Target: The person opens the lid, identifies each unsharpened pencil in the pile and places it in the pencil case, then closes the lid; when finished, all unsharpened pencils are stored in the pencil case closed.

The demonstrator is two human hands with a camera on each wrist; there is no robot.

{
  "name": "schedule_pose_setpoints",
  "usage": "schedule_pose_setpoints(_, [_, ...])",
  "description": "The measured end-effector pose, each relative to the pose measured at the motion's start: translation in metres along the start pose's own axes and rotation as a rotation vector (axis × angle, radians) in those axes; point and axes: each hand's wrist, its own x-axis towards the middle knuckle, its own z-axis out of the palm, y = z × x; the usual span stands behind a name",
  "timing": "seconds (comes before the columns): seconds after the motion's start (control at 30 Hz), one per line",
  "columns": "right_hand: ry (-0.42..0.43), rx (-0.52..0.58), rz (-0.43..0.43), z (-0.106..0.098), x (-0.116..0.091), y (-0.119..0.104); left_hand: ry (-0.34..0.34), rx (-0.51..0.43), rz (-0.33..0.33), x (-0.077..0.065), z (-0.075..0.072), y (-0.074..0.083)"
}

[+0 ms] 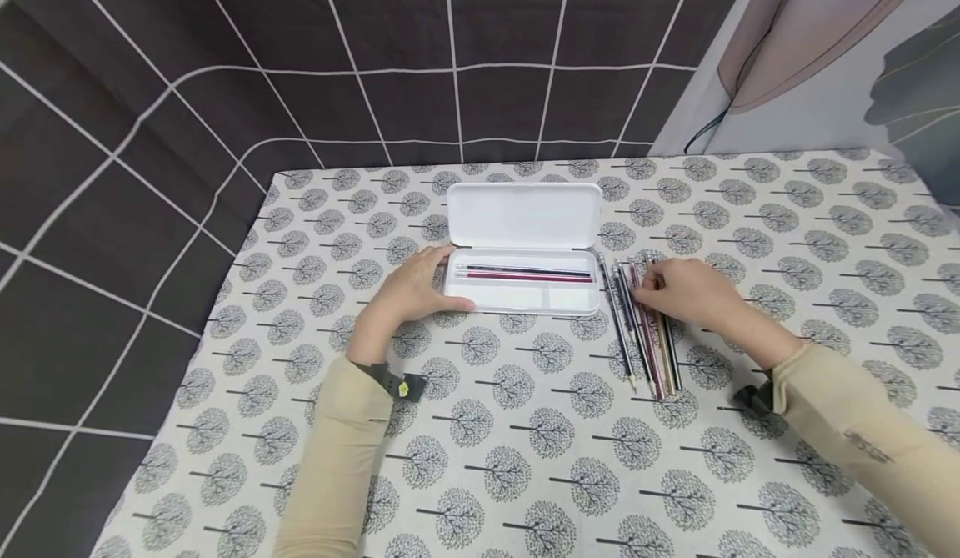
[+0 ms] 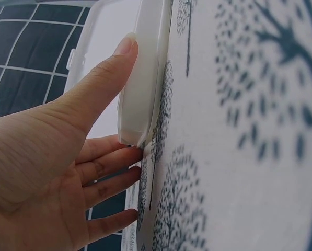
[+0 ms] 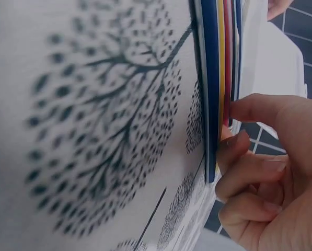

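Note:
A white pencil case [image 1: 501, 298] lies open on the patterned tablecloth, its lid [image 1: 525, 214] tipped back. Inside rest a dark pencil [image 1: 525, 270] and a red pencil [image 1: 528, 277]. My left hand [image 1: 414, 287] holds the case's left end, thumb along the front wall [image 2: 141, 78] and fingers round the end. To the right, several pencils [image 1: 637, 333] in dark, red and gold lie side by side. My right hand [image 1: 692, 293] is over their far ends, thumb and index finger pinching at a red pencil [image 3: 227, 68]. A blue pencil [image 3: 211, 94] and a yellow pencil [image 3: 221, 63] lie beside it.
The tablecloth [image 1: 480, 458] has a tree print and covers the table. Behind and to the left hangs a dark curtain with a white grid [image 1: 498, 103]. A pale patterned curtain [image 1: 817, 49] hangs at the back right.

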Motion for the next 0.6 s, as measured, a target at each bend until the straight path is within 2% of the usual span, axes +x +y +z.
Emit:
schedule_pose_setpoints(0.23, [-0.048,0.041,0.057,0.001,0.009,-0.002,0.0,0.001,-0.002,0.002,0.001,0.0])
schedule_pose_setpoints(0.37, [-0.042,0.086,0.07,-0.004,0.01,-0.002,-0.004,0.007,-0.001,0.003,0.002,0.0])
schedule_pose_setpoints(0.5, [0.073,0.14,0.037,-0.022,0.013,-0.007,-0.003,0.006,-0.001,0.003,0.001,-0.001])
schedule_pose_setpoints(0.6, [0.224,0.197,0.015,-0.039,0.02,-0.016,0.001,0.001,-0.002,0.003,0.001,-0.002])
